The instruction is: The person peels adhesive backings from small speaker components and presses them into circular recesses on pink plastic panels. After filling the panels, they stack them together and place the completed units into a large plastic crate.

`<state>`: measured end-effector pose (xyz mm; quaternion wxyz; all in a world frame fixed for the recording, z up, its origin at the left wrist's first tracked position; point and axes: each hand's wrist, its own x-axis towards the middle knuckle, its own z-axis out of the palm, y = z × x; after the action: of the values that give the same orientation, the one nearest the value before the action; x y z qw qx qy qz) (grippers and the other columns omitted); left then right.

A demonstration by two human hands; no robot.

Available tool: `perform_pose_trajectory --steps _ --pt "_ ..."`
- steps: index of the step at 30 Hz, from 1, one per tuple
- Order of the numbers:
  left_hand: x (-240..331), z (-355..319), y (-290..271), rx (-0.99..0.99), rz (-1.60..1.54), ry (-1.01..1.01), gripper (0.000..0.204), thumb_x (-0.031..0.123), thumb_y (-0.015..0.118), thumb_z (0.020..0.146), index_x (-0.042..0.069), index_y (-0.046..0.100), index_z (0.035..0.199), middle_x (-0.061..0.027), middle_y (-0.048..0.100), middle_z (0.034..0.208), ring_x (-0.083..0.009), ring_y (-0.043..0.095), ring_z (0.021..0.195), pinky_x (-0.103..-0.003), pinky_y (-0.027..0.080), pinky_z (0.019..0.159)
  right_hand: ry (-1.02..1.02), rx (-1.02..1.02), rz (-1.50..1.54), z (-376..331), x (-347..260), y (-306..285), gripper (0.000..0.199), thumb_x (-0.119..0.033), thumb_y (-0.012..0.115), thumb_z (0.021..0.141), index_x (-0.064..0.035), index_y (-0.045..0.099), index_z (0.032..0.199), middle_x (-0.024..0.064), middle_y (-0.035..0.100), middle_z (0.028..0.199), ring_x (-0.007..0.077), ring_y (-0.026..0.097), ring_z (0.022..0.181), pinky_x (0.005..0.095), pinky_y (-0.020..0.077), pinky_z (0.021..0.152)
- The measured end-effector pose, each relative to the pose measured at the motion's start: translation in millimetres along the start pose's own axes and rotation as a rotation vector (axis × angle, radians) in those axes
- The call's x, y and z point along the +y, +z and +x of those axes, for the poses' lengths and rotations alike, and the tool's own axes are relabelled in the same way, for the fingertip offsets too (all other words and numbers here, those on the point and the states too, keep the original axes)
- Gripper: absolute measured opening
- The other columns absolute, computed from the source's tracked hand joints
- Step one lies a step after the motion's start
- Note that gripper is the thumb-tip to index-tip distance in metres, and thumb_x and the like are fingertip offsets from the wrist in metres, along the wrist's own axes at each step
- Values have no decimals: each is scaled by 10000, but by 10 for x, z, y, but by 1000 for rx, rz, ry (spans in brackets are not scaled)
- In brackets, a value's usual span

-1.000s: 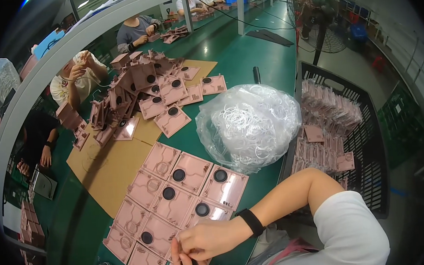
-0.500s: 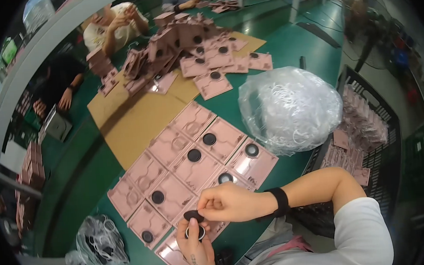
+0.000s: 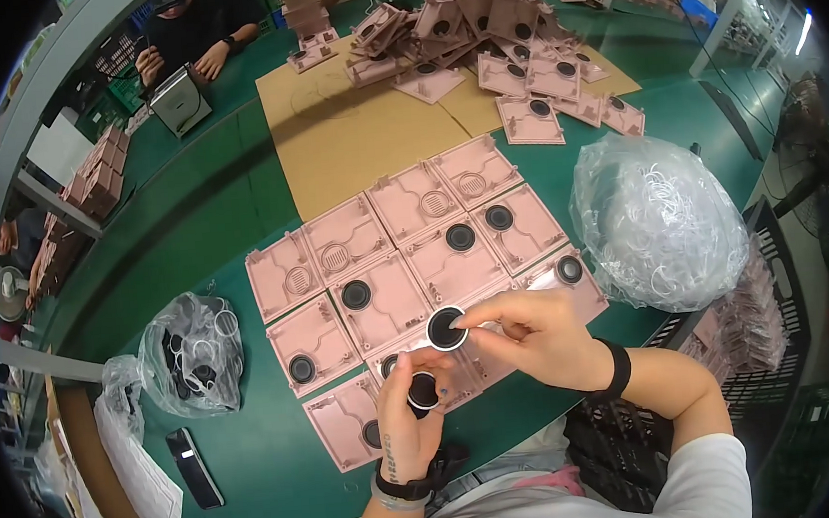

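Between the thumb and fingers of my right hand [image 3: 542, 332] is a black round disc with a white rim [image 3: 447, 328], raised over the nearest row of pink square plastic panels [image 3: 394, 304]. Below and to its left, my left hand [image 3: 410, 425] is closed around another black round piece with a white edge [image 3: 423, 391]. The panels lie in three rows on the green table. Those in the far row show bare round grilles; the middle row carries black round discs [image 3: 356, 295]. My hands partly hide the near row.
A large clear bag of white rings [image 3: 660, 220] stands right; a smaller bag of black discs and white rings [image 3: 190, 355] lies left, near a phone [image 3: 194, 468]. Beyond, pink panels [image 3: 454, 22] are heaped on cardboard [image 3: 329, 159]. A black crate [image 3: 769, 367] stands at right. People sit opposite.
My view has shifted, so the panels appear farther right. My hands, close together at a black disc before, are now slightly apart, with the white-rimmed disc in my right fingers.
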<state>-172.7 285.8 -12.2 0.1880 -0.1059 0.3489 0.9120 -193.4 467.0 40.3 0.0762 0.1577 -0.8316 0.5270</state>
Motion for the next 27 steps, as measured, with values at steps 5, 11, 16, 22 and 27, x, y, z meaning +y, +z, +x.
perform_pose_trajectory --steps 5,11,16,22,27 --pt "-27 8 19 -10 38 44 221 182 487 951 15 583 1061 -47 585 854 -89 439 675 -231 351 584 -106 23 -3 1 72 70 226 12 685 736 -79 699 943 12 588 654 35 405 465 208 311 429" --pt "-43 -32 -21 60 41 46 125 77 602 886 37 602 1004 6 572 826 -58 492 719 -206 392 627 -57 -15 33 -33 28 93 220 -9 697 734 -72 690 945 -4 572 625 31 392 457 199 300 433" --pt "-41 -53 -17 52 143 66 141 45 632 859 37 598 996 19 567 817 -49 503 721 -192 395 622 149 -129 140 -26 -39 53 206 -6 671 748 -49 659 949 -33 465 560 30 363 459 199 269 440" --pt "-44 -23 -33 25 281 93 89 58 638 859 31 605 936 34 558 813 -27 488 724 -169 380 627 139 -111 126 -22 4 58 187 -6 642 766 -41 639 950 -42 394 548 31 347 464 208 267 459" --pt "-23 -68 17 -8 435 60 58 59 641 856 25 606 888 41 556 825 -13 474 742 -153 368 643 97 -125 54 -10 -24 34 156 -34 652 766 -51 643 920 -1 458 577 76 435 489 237 340 468"
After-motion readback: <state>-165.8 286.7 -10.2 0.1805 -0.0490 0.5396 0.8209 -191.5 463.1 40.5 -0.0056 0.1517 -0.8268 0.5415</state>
